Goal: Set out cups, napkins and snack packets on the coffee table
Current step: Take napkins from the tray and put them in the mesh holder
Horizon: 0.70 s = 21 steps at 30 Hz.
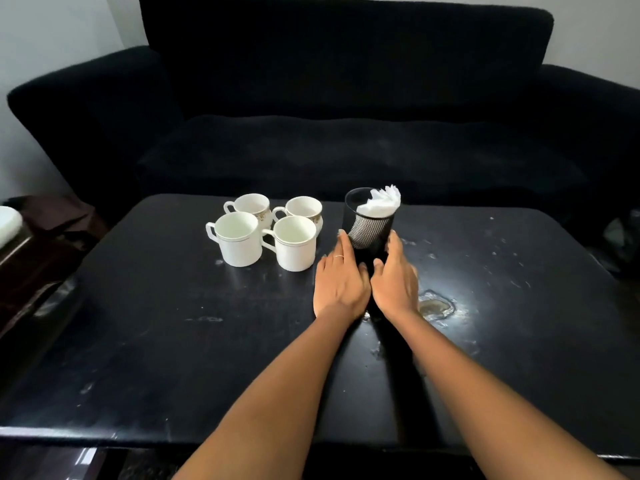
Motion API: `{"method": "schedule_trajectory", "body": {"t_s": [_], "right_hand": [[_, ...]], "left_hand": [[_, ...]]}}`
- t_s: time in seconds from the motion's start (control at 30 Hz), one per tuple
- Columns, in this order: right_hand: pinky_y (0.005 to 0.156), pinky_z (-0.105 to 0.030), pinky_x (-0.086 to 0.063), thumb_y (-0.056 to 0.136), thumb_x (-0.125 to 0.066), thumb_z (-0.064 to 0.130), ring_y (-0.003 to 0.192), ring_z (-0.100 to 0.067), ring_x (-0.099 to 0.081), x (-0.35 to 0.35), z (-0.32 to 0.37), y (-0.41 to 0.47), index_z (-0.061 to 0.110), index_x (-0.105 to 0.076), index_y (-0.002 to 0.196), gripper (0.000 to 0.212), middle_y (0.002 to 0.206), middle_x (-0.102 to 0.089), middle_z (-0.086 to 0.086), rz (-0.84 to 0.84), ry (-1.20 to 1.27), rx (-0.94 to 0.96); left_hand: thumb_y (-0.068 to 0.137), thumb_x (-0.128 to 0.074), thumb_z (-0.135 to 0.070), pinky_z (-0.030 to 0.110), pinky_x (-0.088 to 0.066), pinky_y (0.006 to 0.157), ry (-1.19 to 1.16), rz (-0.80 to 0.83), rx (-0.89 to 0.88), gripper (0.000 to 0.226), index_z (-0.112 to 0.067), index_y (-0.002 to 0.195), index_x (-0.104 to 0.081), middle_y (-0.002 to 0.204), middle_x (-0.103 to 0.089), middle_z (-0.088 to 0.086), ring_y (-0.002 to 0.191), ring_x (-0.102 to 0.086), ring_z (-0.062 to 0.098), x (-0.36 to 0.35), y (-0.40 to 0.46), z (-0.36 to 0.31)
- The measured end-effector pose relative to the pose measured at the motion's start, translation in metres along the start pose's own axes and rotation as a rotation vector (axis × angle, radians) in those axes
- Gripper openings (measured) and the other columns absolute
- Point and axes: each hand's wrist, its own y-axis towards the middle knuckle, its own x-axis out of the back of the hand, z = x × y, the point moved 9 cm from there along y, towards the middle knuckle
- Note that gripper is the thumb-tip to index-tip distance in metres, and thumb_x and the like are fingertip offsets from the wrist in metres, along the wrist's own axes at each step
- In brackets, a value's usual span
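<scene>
- Standing upright toward the far middle of the scratched black wooden tabletop: a black wire-mesh cylindrical holder, with crumpled white paper napkins sticking up out of its open top and leaning toward its right rim.
- Pressing against the holder's lower left side: the left hand, fingers straight and together, a thin ring showing on one finger, palm turned inward toward the mesh.
- Pressing against the holder's lower right side: the right hand, fingers likewise extended and flat along the mesh, thumb lying close to the left hand's thumb in front of the holder.
- Cupping the holder between both flat palms, neither hand curling round it; both bare forearms reaching in from the near edge of the tabletop.
- Sitting just left of the holder in a tight two-by-two cluster: four white ceramic cups with handles pointing left, all upright and showing empty interiors; the two far ones carrying a brownish pattern, the two near ones a thin rim line.
- Showing near the right hand: a worn, pale patch in the tabletop finish.
- Filling the background behind the tabletop: a black fabric sofa.
</scene>
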Motion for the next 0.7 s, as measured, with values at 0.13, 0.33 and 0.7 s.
{"method": "schedule_trajectory", "body": {"t_s": [0.13, 0.33, 0.7], "right_hand": [[0.104, -0.036, -0.028, 0.092, -0.049, 0.012, 0.126, -0.024, -0.046, -0.006, 0.002, 0.009, 0.011, -0.016, 0.148, 0.065, 0.134, -0.053, -0.009, 0.012, -0.124, 0.029], [0.105, -0.037, -0.024, 0.09, -0.049, 0.021, 0.135, -0.018, -0.033, -0.018, -0.001, 0.018, 0.016, -0.003, 0.151, 0.076, 0.141, -0.046, -0.005, 0.094, -0.223, 0.027], [0.106, -0.039, -0.024, 0.089, -0.05, 0.018, 0.132, -0.024, -0.038, -0.013, 0.004, 0.014, 0.01, -0.007, 0.15, 0.075, 0.139, -0.048, -0.01, 0.056, -0.197, 0.045]], "left_hand": [[0.1, -0.027, -0.029, 0.033, -0.013, 0.118, 0.061, 0.009, 0.012, 0.066, -0.007, 0.151, 0.008, 0.159, -0.015, 0.009, 0.146, -0.017, 0.018, -0.006, 0.006, 0.003], [0.1, -0.026, -0.029, 0.032, -0.007, 0.118, 0.077, 0.013, 0.053, 0.066, -0.01, 0.151, 0.011, 0.161, -0.009, 0.005, 0.147, -0.01, 0.014, -0.009, 0.01, 0.009], [0.099, -0.032, -0.027, 0.033, -0.01, 0.119, 0.04, 0.021, 0.06, 0.067, -0.002, 0.151, 0.002, 0.158, -0.017, 0.012, 0.146, -0.014, 0.021, -0.005, 0.009, 0.007]]}}
